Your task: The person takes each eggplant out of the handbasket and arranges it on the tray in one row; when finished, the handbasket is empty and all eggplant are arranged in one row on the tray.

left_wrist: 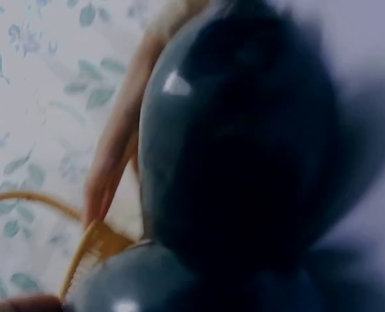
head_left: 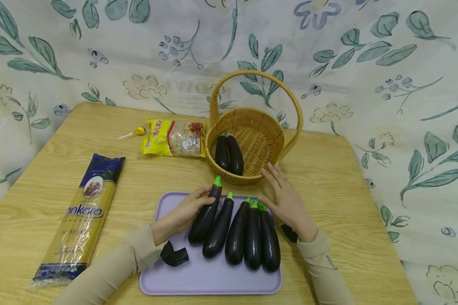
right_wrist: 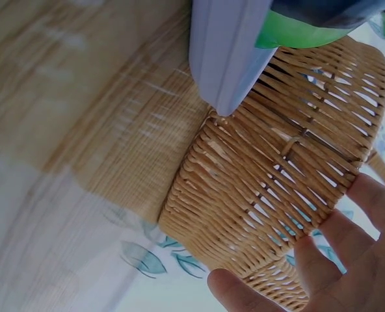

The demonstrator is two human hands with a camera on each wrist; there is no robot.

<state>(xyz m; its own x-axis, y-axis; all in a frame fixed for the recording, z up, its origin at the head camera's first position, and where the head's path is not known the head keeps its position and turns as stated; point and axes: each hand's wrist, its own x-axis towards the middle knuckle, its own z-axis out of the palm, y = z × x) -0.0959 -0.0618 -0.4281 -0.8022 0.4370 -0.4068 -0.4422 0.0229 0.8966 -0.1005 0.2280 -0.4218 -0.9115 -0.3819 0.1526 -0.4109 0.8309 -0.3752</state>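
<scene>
Several dark eggplants lie side by side on a lilac tray point(head_left: 210, 284), green stem ends toward the basket. My left hand point(head_left: 188, 209) grips the leftmost eggplant point(head_left: 204, 222) near its stem, its upper end lifted toward the basket rim. Two more eggplants point(head_left: 229, 156) rest inside the left part of a wicker basket point(head_left: 248, 180) with a tall handle. Over at the basket's front right, my right hand point(head_left: 288, 207) has its fingers extended against the rim. In the right wrist view those fingertips point(right_wrist: 313, 260) lie along the woven wall. Dark eggplant bodies fill most of the left wrist view.
A spaghetti pack point(head_left: 82, 216) lies left of the tray. Behind it are a lollipop point(head_left: 139, 131) and a yellow food bag point(head_left: 175, 139) close to the basket. A black strap piece point(head_left: 173, 254) shows by my left wrist. Patterned cloth point(head_left: 137, 55) hangs behind the table.
</scene>
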